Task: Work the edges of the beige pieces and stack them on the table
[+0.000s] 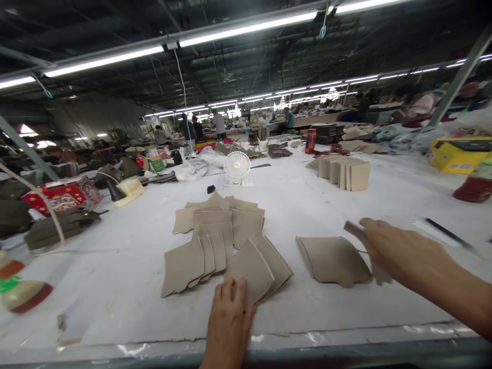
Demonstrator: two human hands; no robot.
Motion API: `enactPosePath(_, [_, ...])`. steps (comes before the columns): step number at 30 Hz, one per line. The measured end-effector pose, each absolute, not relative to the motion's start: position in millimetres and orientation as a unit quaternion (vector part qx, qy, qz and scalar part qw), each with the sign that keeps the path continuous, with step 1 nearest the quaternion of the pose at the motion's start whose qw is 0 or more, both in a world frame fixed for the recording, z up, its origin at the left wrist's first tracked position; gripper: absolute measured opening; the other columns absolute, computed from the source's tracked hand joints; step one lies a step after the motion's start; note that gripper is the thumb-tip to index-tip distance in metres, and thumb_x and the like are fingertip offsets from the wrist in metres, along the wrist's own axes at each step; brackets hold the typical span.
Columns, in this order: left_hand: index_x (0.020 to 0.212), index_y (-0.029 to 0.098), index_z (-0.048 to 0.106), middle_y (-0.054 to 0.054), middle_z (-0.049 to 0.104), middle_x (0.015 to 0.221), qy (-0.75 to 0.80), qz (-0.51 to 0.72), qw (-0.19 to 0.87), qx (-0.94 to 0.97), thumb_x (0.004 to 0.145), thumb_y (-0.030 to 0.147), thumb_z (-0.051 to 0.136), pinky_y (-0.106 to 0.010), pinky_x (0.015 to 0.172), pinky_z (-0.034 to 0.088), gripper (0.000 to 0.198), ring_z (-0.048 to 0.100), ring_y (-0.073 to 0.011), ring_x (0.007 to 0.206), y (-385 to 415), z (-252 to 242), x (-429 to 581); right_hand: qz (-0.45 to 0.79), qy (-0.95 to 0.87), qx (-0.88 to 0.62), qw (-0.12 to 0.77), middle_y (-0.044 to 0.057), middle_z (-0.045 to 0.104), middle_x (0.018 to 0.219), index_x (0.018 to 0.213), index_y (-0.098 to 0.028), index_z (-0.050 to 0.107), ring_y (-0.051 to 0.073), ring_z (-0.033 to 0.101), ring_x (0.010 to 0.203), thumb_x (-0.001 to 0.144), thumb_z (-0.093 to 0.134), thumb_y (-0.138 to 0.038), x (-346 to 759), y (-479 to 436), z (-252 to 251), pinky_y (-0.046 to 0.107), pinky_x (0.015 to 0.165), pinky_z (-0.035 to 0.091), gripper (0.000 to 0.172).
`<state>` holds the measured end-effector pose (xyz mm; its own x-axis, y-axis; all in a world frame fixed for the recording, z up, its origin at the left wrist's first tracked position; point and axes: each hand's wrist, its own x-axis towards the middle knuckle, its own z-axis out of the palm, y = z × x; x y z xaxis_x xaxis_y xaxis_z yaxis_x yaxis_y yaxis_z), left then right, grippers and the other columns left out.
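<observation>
Thin beige panels [217, 223], smooth and pale-edged, with curved sides, lie fanned in overlapping layers on the table's wrinkled white covering [126, 287]. The left hand [228, 320], fingers slightly spread, touches the nearest ones; the right hand [388, 248] bends over a blurred brown piece [355, 230], its grip impossible to tell, beside a smaller pile [332, 260]. Beyond stand an upright row [344, 171] and a white fan [237, 165]. A green-collared bottle [25, 294] at left holds dark red liquid. Strip lights [249, 29] cross the dark roof above a busy workroom.
</observation>
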<state>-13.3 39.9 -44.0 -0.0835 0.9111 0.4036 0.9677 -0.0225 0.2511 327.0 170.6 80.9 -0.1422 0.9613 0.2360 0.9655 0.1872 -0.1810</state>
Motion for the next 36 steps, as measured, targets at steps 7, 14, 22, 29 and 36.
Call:
enactPosePath(7, [0.109,0.011,0.061,-0.01,0.063,0.096,-0.58,-0.343,0.219,-0.706,0.09,0.01,0.047,-0.034,0.077,0.054,0.023,0.059,-0.0229,0.087,37.9,-60.3,-0.8,0.068,-0.78,-0.601,0.16,0.017,0.062,0.098,0.113,-0.011,0.056,0.041,0.061,0.087,0.098,0.038,-0.043,245.8,168.3,53.3,0.053,0.077,0.046,0.04])
enactPosePath(14, [0.09,0.01,0.064,-0.005,0.062,0.072,-0.494,-0.368,0.293,-0.731,0.076,-0.002,0.061,-0.027,0.058,0.043,0.019,0.059,-0.0172,0.065,32.0,-55.8,42.3,0.492,-0.71,-0.444,0.238,0.001,0.053,0.061,0.091,-0.016,0.053,0.018,0.047,0.043,0.081,0.042,-0.065,187.0,107.2,13.3,0.025,0.038,0.036,0.052])
enactPosePath(22, [0.109,0.018,0.069,-0.009,0.067,0.104,-0.555,-0.464,-0.027,-0.69,0.091,0.013,0.051,-0.033,0.086,0.046,0.026,0.058,-0.0208,0.096,21.5,22.5,26.6,0.605,-0.705,-0.326,0.175,0.001,0.056,0.076,0.086,-0.016,0.06,0.018,0.047,0.065,0.09,0.06,-0.057,227.2,82.4,20.5,0.023,0.054,0.036,0.041])
enactPosePath(29, [0.075,0.012,0.073,0.003,0.055,0.062,-0.538,-0.225,-0.572,-0.577,0.079,0.026,0.059,-0.02,0.054,0.031,0.02,0.046,-0.0086,0.061,18.5,42.9,9.1,0.623,-0.703,-0.334,0.082,0.002,0.06,0.09,0.091,-0.018,0.065,0.025,0.053,0.086,0.094,0.061,-0.051,250.9,53.5,25.0,0.027,0.07,0.041,0.033])
enactPosePath(36, [0.076,0.009,0.073,0.003,0.051,0.058,-0.506,-0.177,-0.641,-0.55,0.073,0.027,0.062,-0.02,0.047,0.025,0.021,0.038,-0.0071,0.054,18.8,27.2,7.1,0.569,-0.754,-0.328,0.013,-0.002,0.052,0.075,0.079,-0.02,0.054,0.019,0.047,0.07,0.097,0.052,-0.044,250.9,47.7,22.3,0.025,0.058,0.032,0.03])
